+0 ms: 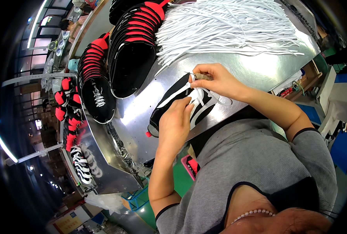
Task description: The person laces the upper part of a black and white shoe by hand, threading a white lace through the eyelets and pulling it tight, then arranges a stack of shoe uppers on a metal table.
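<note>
**Lacing a black shoe upper on the steel tabletop**

A black shoe upper with white stripes (181, 103) lies flat near the front edge of the metal tabletop (259, 66), directly under both hands. The left hand (175, 124) presses down on the upper, fingers curled and their tips at the lace area, steadying it. The right hand (214, 80) is pinched closed around a small tool with a thin hooked tip (198, 76) at the upper's far end, where a white lace (198, 97) runs in loops across the eyelets.

The step in hand looks like threading the lace through the eyelets. The next move probably calls for a firm hold from the left hand while the right draws the lace through without snagging.

A large bundle of loose white laces (228, 23) lies farther back, and stacks of black-and-red uppers (132, 43) sit to the left, one laced upper (97, 95) on top.
</note>
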A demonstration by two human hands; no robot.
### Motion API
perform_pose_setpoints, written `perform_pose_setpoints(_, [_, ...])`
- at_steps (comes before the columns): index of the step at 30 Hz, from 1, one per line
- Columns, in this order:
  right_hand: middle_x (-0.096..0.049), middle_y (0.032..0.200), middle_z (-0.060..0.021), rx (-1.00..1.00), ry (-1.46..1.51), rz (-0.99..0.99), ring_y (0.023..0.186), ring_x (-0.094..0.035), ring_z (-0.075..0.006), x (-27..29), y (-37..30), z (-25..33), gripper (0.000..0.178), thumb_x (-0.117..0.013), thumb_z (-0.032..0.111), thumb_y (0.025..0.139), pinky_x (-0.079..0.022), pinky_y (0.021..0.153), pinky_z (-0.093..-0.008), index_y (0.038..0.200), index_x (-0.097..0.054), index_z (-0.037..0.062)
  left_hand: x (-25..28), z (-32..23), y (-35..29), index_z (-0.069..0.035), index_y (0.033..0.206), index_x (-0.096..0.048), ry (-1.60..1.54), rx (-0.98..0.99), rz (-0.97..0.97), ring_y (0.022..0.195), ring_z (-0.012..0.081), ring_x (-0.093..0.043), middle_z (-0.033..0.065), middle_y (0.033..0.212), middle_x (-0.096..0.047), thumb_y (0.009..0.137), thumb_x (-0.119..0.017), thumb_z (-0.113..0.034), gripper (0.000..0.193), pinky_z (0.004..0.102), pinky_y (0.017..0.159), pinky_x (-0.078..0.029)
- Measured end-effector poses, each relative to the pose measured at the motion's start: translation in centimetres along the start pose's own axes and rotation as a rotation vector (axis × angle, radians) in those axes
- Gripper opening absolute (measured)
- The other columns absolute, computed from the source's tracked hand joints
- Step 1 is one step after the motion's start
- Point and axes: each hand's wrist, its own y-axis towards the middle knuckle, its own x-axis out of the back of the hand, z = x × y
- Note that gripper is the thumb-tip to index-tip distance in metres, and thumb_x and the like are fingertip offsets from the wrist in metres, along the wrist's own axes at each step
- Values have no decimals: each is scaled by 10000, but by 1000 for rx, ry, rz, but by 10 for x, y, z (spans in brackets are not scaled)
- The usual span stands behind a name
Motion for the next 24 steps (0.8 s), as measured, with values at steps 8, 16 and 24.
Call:
perform_pose_setpoints(8, [-634,873,-18,111,-56,-109,752,-537,-58,-1,9,-5,250,-643,173,936,-439,630,-237,1125,-567,28,-20,-2,36,-28,849,-647,131,117,112,694,357,-623,161,742,-646,913,-622,-271,252,440,626,-471])
perform_pose_setpoints(16, [-671,733,-91,-16,-305,4,564,-574,-149,10,-48,-10,147,-622,149,931,-448,546,-302,934,-576,10,-21,12,42,16,865,-644,-193,272,187,545,115,-410,63,577,-495,907,-658,-179,201,291,541,-388])
perform_pose_setpoints(24, [-648,674,-96,49,-445,26,483,-557,-186,13,-48,-12,143,-624,149,921,-437,508,-320,910,-575,15,-25,20,44,22,871,-648,-267,316,198,572,96,-396,38,588,-490,910,-662,-177,203,280,549,-382])
